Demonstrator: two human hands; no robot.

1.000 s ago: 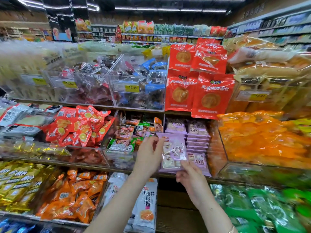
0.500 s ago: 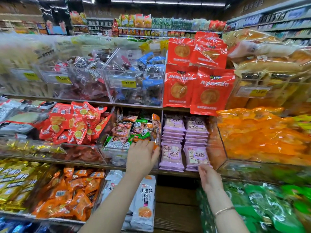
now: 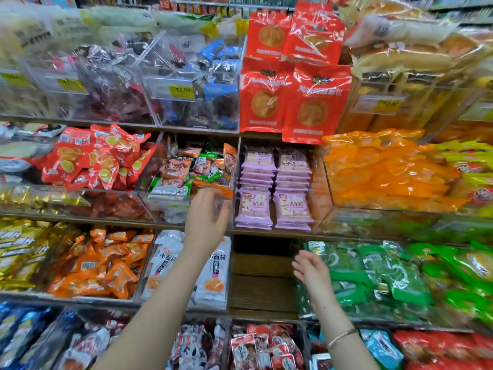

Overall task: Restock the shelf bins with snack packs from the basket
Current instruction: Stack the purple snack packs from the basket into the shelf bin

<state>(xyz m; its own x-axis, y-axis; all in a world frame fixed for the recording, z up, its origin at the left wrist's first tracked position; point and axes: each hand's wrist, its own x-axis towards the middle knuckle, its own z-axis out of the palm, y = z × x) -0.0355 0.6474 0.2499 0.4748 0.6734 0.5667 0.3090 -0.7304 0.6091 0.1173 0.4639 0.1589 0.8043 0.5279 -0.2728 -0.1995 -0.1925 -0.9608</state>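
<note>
The right hand (image 3: 310, 268) hangs open and empty before a wooden shelf bay (image 3: 262, 284), just beside green packs (image 3: 373, 276). Higher up, the left hand (image 3: 206, 220), fingers loosely spread and holding nothing, is at the front of a clear bin (image 3: 170, 206). Just right of it, purple snack packs (image 3: 274, 209) sit stacked in two rows.

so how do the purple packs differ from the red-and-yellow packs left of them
The purple packs stand in two neat stacks, front ones upright; the red-and-yellow packs lie in a loose, tumbled heap. Purple wrappers are pale, the red-and-yellow ones bright and glossy. Both sit in clear bins on the middle shelf.
</note>
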